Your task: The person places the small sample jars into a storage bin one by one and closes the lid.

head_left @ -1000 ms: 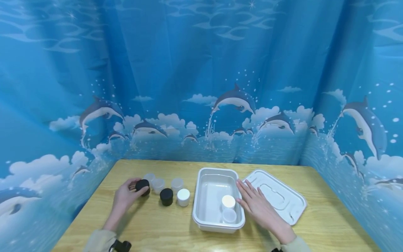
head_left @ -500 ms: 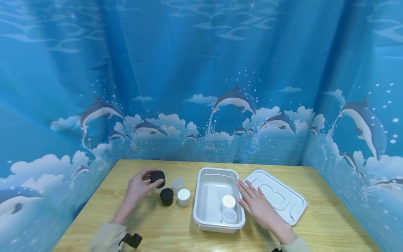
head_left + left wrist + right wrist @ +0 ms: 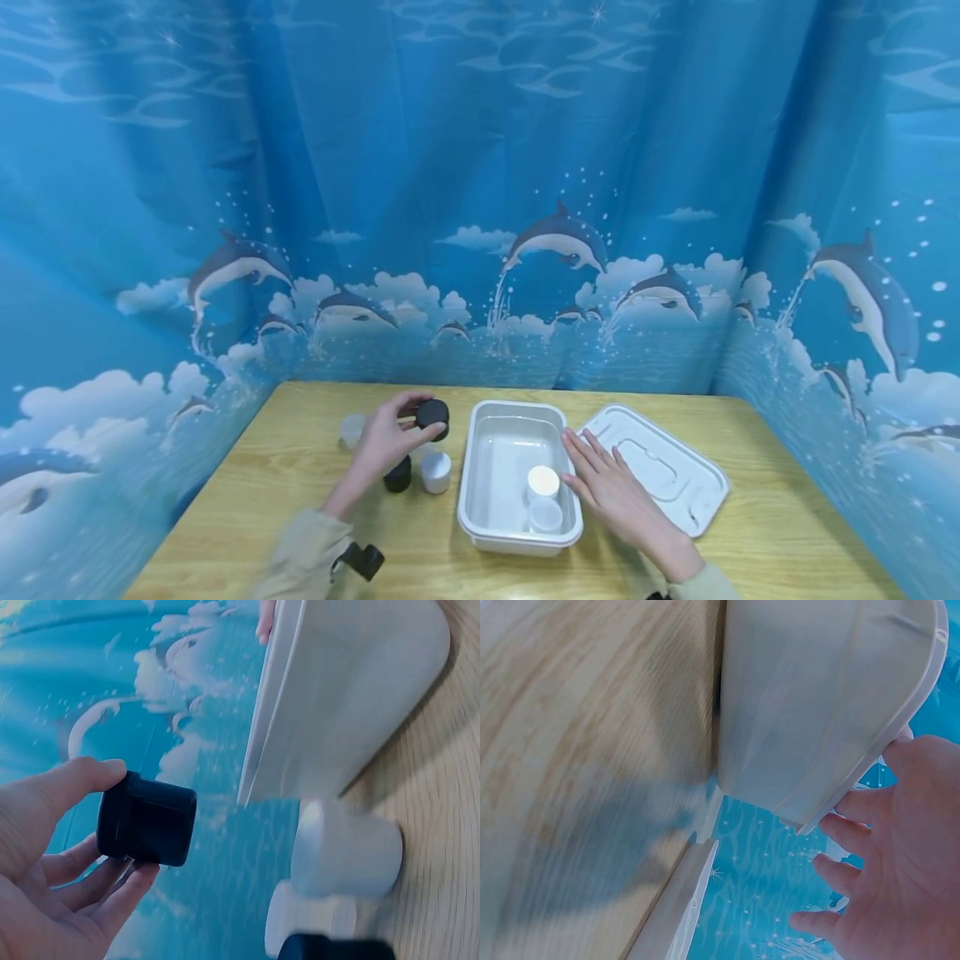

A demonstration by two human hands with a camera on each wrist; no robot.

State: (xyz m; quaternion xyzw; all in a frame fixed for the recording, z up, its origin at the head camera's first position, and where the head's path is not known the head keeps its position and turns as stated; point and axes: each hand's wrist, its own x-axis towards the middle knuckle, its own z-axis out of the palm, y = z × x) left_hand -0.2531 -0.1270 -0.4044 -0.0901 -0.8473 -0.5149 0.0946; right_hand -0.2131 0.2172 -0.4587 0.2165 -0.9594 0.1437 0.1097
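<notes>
My left hand [image 3: 381,442] pinches a small black screw-lid jar [image 3: 432,417] between thumb and fingers. The left wrist view has this jar [image 3: 154,819] tilted on its side in the air, left of the white tub [image 3: 498,450]. Inside the tub, at its near right, sit a white-lidded jar [image 3: 543,482] and a translucent jar [image 3: 545,517]. With fingers fairly straight, my right hand [image 3: 618,492] rests against the tub's right rim; in the right wrist view its fingertips meet the rim [image 3: 870,761].
On the table, below my left hand, stand another black jar [image 3: 398,477] and a white jar [image 3: 436,473]. A translucent jar [image 3: 352,430] is farther left; another [image 3: 289,915] is partly hidden. The tub's white lid [image 3: 667,467] lies at right. A dolphin-print curtain [image 3: 480,208] surrounds the table.
My left hand has carried the black jar to the right, over the translucent jars toward the tub. The right hand has stayed at the rim.
</notes>
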